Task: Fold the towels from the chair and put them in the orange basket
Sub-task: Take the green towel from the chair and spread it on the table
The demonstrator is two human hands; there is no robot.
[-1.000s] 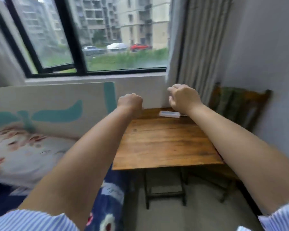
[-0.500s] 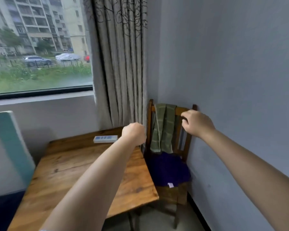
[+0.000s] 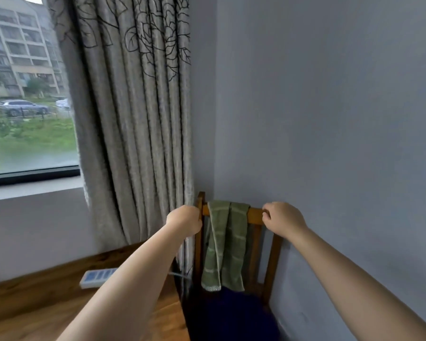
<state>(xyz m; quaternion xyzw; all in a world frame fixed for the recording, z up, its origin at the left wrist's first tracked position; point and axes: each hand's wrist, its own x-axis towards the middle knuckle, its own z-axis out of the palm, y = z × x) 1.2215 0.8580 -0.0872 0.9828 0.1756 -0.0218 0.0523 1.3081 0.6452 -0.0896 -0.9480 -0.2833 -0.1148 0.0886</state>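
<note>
One green towel hangs over the chair back at 5 o'clock, one dark cloth on the seat below. Left hand and right hand (both curled, holding nothing) flank it. Curtain at 11, table with a power strip at 8.

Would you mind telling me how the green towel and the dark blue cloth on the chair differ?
The green towel hangs draped over the chair back's top rail; the dark blue cloth lies on the seat. The green towel is pale-striped with a light hem; the dark blue cloth looks plain. Neither is held by a hand.
</note>
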